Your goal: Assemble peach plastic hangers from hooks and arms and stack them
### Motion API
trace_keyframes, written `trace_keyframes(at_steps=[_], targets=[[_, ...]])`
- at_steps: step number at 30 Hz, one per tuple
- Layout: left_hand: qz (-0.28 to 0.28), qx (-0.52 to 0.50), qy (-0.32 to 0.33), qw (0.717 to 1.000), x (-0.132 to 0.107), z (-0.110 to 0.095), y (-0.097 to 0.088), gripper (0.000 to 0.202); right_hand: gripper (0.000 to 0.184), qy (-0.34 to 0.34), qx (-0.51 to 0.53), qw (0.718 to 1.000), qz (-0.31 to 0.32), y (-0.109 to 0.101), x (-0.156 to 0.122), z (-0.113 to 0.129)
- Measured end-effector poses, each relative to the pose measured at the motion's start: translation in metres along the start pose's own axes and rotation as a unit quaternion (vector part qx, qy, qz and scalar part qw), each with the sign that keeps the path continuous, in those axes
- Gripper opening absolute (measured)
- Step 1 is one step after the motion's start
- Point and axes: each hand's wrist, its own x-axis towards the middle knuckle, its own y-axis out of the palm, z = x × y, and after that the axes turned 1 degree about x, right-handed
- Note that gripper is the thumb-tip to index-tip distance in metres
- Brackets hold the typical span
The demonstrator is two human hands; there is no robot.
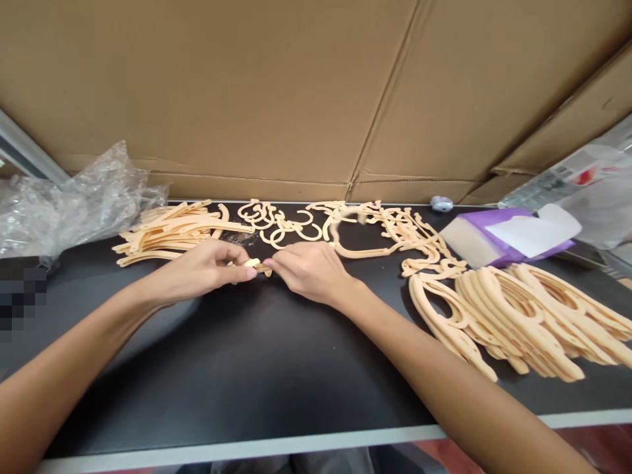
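Note:
My left hand (217, 266) is closed, thumb and fingertips pinching a small cream plastic hanger part (253, 263). Close against it, my right hand (313, 268) has its fingers closed on the other end of the same part. Most of the part is covered by my fingers. Just beyond the right hand, a curved beige hanger part (365, 253) and a blurred arc show; whether that hand holds them is unclear. Behind the hands lie loose beige hanger hooks (284, 227). Left of them is a pile of long slim hanger arms (172, 230).
Stacked beige hangers (513, 316) lie at the right, below a heap of curved hanger pieces (409, 234). A purple packet (513, 230) with white paper stands behind the stack. Crumpled clear plastic (83, 201) fills the left side. Cardboard (247, 85) walls off the back of the black table (276, 382).

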Motion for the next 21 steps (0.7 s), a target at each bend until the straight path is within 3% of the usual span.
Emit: trace_keyframes(at_steps=[6,12,21], targets=[[-0.101,0.053,0.018,0.993,0.0,0.003,-0.009,0.033,0.046,0.011,0.006,1.0,0.011,0.003,-0.002,0.001],[-0.095,0.113,0.049,0.988,0.002,0.011,0.007,0.037,0.044,0.029,-0.001,1.0,0.002,0.002,-0.002,0.002],[-0.13,0.226,0.113,0.959,0.001,0.022,0.012,0.032,0.041,0.089,-0.015,0.994,0.059,-0.007,0.0,0.01]])
